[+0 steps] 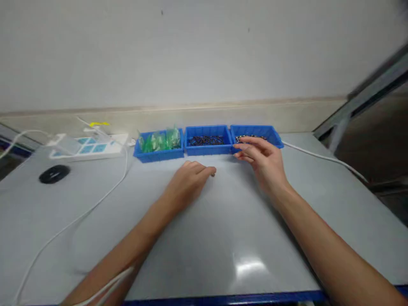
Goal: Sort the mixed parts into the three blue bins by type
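Observation:
Three blue trays stand in a row at the back of the grey table (204, 238). The left tray (158, 155) holds green plastic bags, the middle tray (208, 148) small dark parts, the right tray (274, 135) dark parts too. My left hand (188, 180) rests on the table in front of the middle tray, fingers curled in, a tiny dark thing at the fingertips. My right hand (263, 159) hovers at the front edge of the right tray, fingers loosely apart and slightly bent, nothing seen in it.
A white power strip (89, 146) with blue sockets lies at the back left, its cable (79, 219) running across the table. A black round object (54, 174) sits at the left. Another white cable (318, 157) runs off to the right. A wall stands behind.

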`<state>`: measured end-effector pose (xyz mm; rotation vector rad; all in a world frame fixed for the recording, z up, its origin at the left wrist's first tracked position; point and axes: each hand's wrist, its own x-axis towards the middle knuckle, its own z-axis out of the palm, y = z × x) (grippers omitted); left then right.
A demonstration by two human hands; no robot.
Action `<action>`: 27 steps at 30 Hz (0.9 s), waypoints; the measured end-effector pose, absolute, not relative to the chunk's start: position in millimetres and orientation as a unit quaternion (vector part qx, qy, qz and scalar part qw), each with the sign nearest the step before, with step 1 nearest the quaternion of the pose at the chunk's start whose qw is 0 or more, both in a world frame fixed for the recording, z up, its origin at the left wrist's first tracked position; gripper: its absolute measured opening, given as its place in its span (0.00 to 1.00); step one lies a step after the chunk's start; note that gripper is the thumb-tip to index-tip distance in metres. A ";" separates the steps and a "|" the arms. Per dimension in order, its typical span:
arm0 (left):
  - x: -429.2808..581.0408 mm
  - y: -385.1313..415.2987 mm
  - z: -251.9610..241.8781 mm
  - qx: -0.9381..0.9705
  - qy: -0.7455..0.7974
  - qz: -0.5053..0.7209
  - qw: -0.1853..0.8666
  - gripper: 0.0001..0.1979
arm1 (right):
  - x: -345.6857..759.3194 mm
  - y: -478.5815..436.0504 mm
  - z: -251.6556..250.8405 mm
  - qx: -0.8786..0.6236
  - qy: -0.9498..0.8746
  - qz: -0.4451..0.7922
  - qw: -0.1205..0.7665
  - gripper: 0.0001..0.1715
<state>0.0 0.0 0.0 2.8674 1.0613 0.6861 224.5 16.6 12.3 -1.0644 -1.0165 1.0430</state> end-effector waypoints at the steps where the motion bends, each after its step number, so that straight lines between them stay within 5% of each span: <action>1: -0.6 0.4 -0.8 0.920 0.332 0.205 0.002 0.10 | 224.6 16.2 12.3 -0.464 -0.443 0.455 0.617 0.13; 6: -3.4 1.7 -4.0 0.919 0.330 0.210 0.041 0.10 | 224.2 16.1 12.3 -0.466 -0.448 0.460 0.609 0.13; 13: 0.6 0.9 2.6 0.815 0.377 0.388 0.206 0.09 | 222.8 16.6 12.1 -0.457 -0.460 0.472 0.598 0.13; 20: 7.7 0.1 3.8 0.655 0.402 0.467 0.437 0.06 | 220.1 12.0 11.8 -0.454 -0.552 0.494 0.495 0.13; 27: 7.4 4.6 0.6 0.577 0.396 0.494 0.516 0.11 | 212.8 5.2 4.8 -0.401 -0.607 0.549 0.412 0.14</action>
